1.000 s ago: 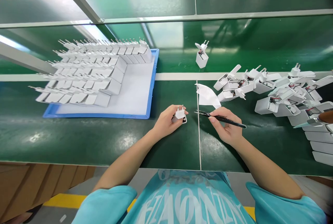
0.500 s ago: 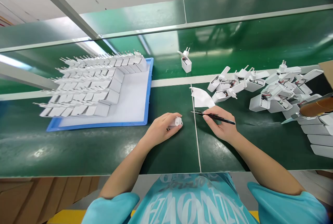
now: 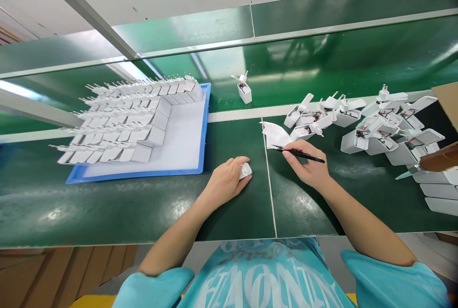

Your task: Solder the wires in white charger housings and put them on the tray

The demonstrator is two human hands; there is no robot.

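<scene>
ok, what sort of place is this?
Likely a factory assembly station: a long green workbench, a blue-rimmed tray holding rows of white plug adapters, and tweezers in the worker's right hand.

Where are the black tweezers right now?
In the head view, the black tweezers are right of centre, in the right hand. Their tips point left, at the near edge of the white paper piece.
</scene>
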